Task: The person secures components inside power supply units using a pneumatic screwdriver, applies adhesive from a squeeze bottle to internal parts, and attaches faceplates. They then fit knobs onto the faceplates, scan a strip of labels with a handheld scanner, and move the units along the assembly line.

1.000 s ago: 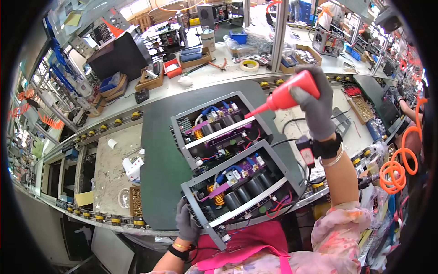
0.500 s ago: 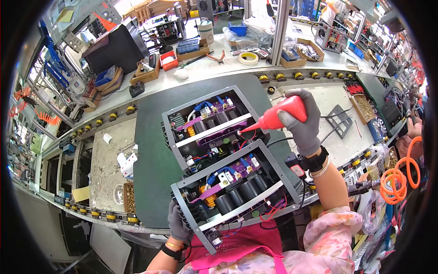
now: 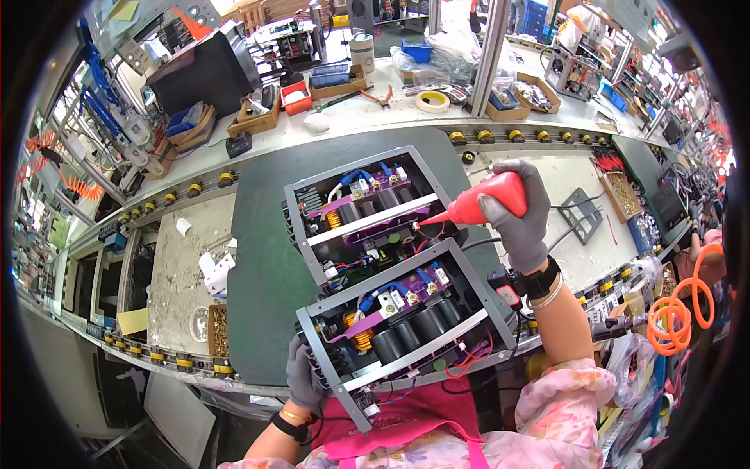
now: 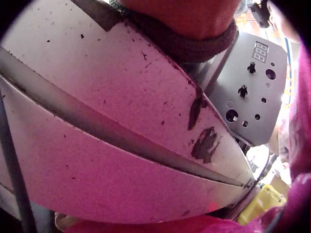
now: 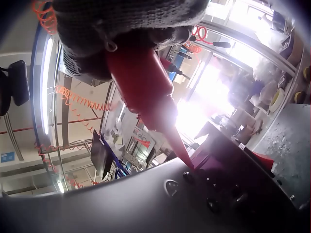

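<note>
My gloved right hand (image 3: 519, 223) grips a red squeeze bottle (image 3: 492, 197), its tapered nozzle pointing down and left. The nozzle tip is right by a small white connector on the purple circuit board of the farther open-topped electronics unit (image 3: 363, 216). In the right wrist view the red bottle (image 5: 141, 80) slants down past a grey metal edge (image 5: 107, 199). A second, similar unit (image 3: 406, 316) lies nearer, with black capacitors and a copper coil inside. My gloved left hand (image 3: 306, 379) is against its left end panel, fingertips partly hidden. The left wrist view shows a knobbed front panel (image 4: 252, 90).
Both units lie on a dark green board (image 3: 262, 258) over a roller conveyor (image 3: 183, 363). Cables and a flat metal bracket (image 3: 582, 215) lie to the right. Across the back shelf are a tape roll (image 3: 432, 101), pliers (image 3: 379, 95) and parts boxes. An orange coiled hose (image 3: 672, 320) hangs at right.
The right hand has brought the bottle down and toward me; its nozzle moved from the metal strip's right end to the white connector, staying there since half a second ago. Left hand stays at the near unit.
</note>
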